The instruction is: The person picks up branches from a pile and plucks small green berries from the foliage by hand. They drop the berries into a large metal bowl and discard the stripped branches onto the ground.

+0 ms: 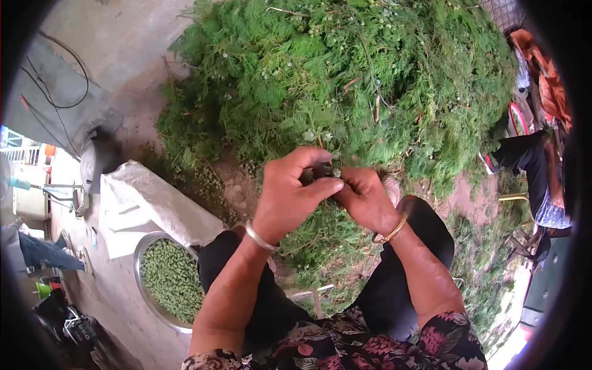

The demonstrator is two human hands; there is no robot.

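My left hand [293, 188] and my right hand [368, 200] meet in front of me, fingertips nearly touching. The left fingers are closed around a conifer sprig [317, 131], whose thin brown stem shows just above them; pale green cones hang on it. My right thumb and fingers are pinched together beside the left thumb, and what lies between them is mostly hidden. Beyond both hands rises a big heap of green conifer branches [401, 80]. A metal basin [140, 277] full of small green cones [169, 277] stands by my left knee.
A white sack [154, 200] lies on the concrete floor between the basin and the heap. Loose green clippings [333, 246] cover the ground between my legs. Another person [546, 172] sits at the right; a person's jeans-clad leg [49, 253] shows at the left.
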